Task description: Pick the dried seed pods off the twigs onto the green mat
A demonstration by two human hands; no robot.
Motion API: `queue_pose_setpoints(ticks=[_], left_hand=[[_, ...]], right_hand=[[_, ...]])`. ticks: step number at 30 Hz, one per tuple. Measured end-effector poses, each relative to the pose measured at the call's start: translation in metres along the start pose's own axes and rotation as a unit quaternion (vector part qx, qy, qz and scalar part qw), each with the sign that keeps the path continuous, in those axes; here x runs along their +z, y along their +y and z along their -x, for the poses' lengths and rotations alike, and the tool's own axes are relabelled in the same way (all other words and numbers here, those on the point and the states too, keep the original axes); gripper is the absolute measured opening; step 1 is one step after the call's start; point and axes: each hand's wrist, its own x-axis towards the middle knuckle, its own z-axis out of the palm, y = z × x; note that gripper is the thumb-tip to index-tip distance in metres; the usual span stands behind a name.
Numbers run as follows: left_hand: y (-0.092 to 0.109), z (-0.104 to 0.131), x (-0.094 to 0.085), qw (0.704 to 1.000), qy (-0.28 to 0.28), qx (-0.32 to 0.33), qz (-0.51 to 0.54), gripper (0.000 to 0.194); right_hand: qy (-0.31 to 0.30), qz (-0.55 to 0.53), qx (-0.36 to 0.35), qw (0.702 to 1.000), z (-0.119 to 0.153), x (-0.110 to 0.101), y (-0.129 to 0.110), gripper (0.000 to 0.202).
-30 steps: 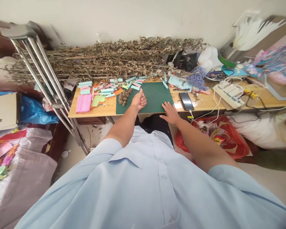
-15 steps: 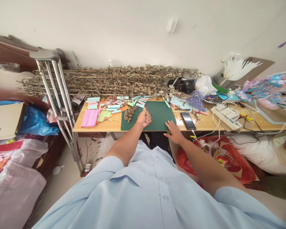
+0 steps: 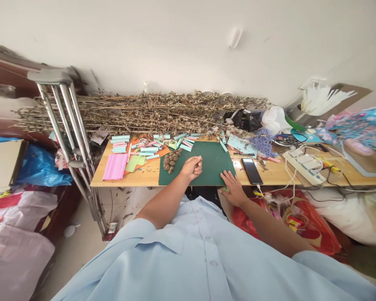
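Green mat (image 3: 211,156) lay at the desk (image 3: 141,177) front edge, brown clumps (image 3: 171,160) on its left side. My left hand (image 3: 193,168), curled closed, had tipped its thumb over from upright: likely a finer pinch, contents unclear. Right hand (image 3: 233,188) spread, apparently empty, at mat's front-right corner.

From the front edge of the desk (image 3: 272,178), I could pass over the green mat (image 3: 213,161) between both hands; brown clumps (image 3: 171,161) obstruct its left, dried stalks (image 3: 150,113) the back edge.
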Motion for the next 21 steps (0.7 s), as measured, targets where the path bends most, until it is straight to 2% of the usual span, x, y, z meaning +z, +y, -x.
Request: queue_pose_setpoints(ticks=[8,14,21], left_hand=[[0.002,0.003,0.002,1.000,-0.011,0.006,-0.024,0.039],[0.002,0.007,0.005,0.999,0.020,0.013,-0.025,0.049],[0.003,0.010,0.010,0.999,0.024,0.026,-0.006,0.056]], right_hand=[[-0.011,-0.011,0.010,1.000,-0.003,-0.006,-0.006,0.078],[-0.004,-0.017,0.011,1.000,-0.003,-0.005,-0.005,0.079],[-0.003,-0.024,0.003,1.000,-0.001,-0.002,-0.003,0.080]])
